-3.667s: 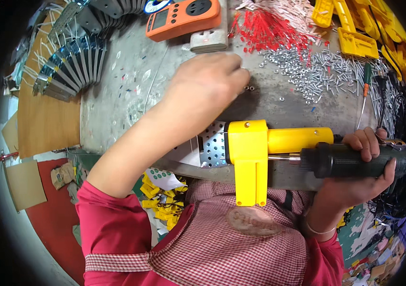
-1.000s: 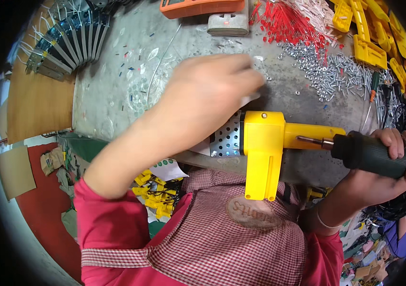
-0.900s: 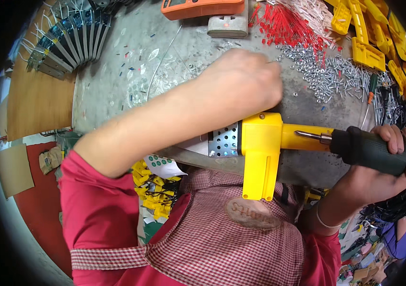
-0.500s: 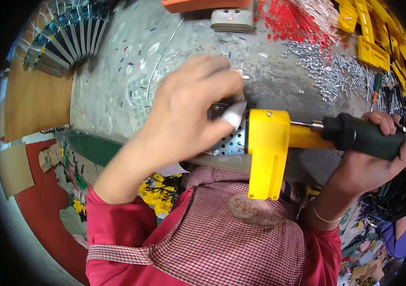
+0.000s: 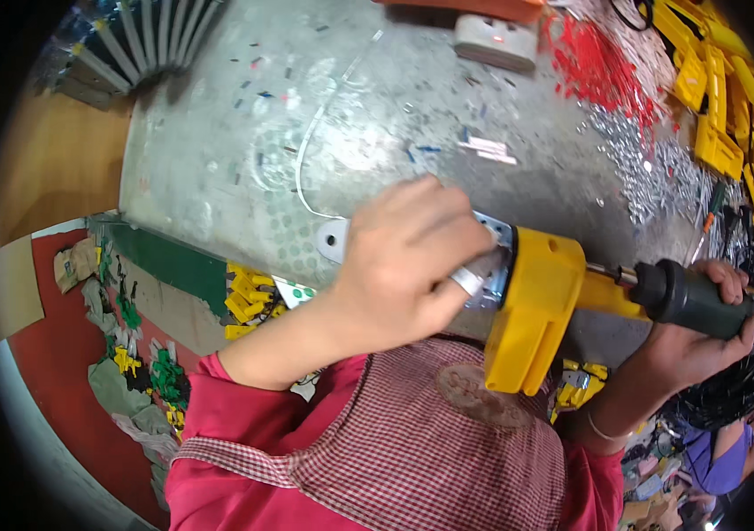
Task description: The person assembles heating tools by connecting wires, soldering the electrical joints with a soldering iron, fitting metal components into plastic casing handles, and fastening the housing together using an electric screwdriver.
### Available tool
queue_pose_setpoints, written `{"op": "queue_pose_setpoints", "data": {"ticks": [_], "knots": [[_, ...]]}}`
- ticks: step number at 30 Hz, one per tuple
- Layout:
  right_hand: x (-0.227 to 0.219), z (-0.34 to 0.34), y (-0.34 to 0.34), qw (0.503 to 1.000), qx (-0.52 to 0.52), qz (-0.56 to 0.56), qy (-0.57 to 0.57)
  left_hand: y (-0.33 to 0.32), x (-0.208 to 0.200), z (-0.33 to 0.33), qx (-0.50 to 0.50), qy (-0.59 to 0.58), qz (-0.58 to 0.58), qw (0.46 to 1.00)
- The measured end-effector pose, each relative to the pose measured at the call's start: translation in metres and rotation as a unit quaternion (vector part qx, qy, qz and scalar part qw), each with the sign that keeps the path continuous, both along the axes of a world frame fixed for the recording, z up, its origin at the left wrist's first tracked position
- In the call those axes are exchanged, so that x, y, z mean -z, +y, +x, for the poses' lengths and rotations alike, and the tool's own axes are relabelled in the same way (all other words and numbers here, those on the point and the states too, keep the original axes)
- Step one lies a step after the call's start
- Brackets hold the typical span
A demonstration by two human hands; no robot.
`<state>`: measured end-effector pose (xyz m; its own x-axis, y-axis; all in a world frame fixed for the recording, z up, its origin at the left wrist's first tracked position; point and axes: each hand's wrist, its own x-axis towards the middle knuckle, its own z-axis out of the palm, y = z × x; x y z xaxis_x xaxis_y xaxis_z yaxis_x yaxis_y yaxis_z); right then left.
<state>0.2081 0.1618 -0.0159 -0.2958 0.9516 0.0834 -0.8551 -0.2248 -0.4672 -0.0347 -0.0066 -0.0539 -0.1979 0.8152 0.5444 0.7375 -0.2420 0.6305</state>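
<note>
My left hand [image 5: 412, 270], its thumb wrapped in white, is closed over a perforated metal plate [image 5: 494, 232]. A flat metal end with a round hole [image 5: 333, 240] sticks out to the left of this hand; whether it belongs to the same plate is hidden. Right of the hand, a yellow plastic housing [image 5: 536, 305] adjoins the plate. My right hand [image 5: 700, 332] is wrapped round a dark green power screwdriver [image 5: 704, 301]. Its shaft [image 5: 611, 273] points left at the housing's side; the tip is out of sight.
Loose screws [image 5: 660, 173], red pieces [image 5: 603, 80] and yellow plastic parts [image 5: 718, 106] lie at the back right. A pale box [image 5: 496, 42] stands at the back. Small white strips [image 5: 488, 150] and a thin white cord [image 5: 302, 159] lie on the grey worktop [image 5: 209, 159].
In the picture, the yellow housing and screwdriver have shifted right and slightly down as the view moved. My left hand has come down over the metal plate. The screwdriver remains in my right hand.
</note>
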Motion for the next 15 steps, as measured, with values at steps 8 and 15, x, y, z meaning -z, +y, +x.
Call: {"op": "queue_pose_setpoints", "data": {"ticks": [8, 15], "knots": [[0.004, 0.018, 0.002, 0.999, 0.03, -0.011, -0.041, -0.003, -0.008, 0.013, -0.023, -0.05, -0.062, 0.997], [0.02, 0.027, 0.008, 0.999, -0.053, 0.014, 0.003, -0.003, -0.011, 0.009, -0.008, -0.044, -0.049, 0.998]]}}
